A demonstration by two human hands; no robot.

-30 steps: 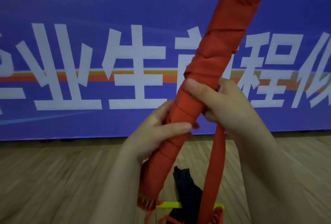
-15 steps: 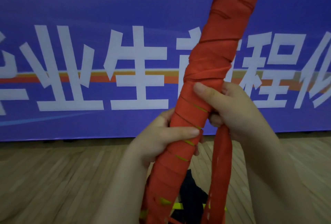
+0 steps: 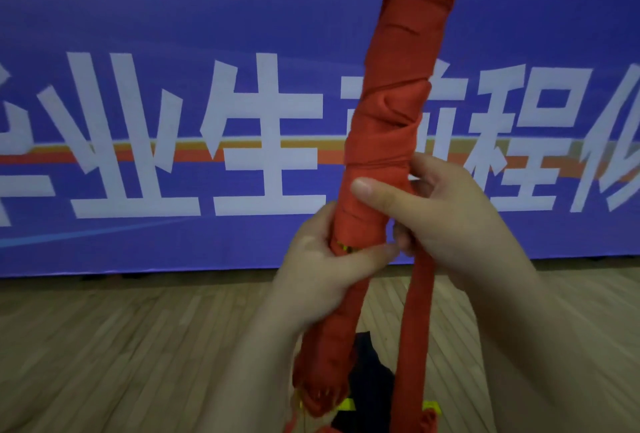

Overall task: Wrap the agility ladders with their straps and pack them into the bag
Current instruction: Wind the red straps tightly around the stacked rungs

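The wrapping step is in hand: one long bundle of agility ladder bound in spiral turns of red fabric strap point(image 3: 398, 103) stands tilted in front of the person, its top running out of view and its lower end hanging just above the wooden plank floor point(image 3: 121, 346). The left grip point(image 3: 322, 280), a bare hand, is curled round the bundle below the middle, thumb across the front. The right grip point(image 3: 446, 224) sits just above it, thumb pressed over the latest turn and fingers closed on the loose red strap tail point(image 3: 420, 328), which hangs straight down beside the bundle. By my judgement the binding is nearly done. The next move calls for keeping the tail taut while passing it round again or tucking it under a turn, so the coils do not slacken. Packing is not yet begun: one dark fabric bag point(image 3: 370, 373) lies on the floor behind the bundle's foot. Counted: one bundle, one loose tail, one bag; bits of yellow rung point(image 3: 429, 406) peek out, too few to number.
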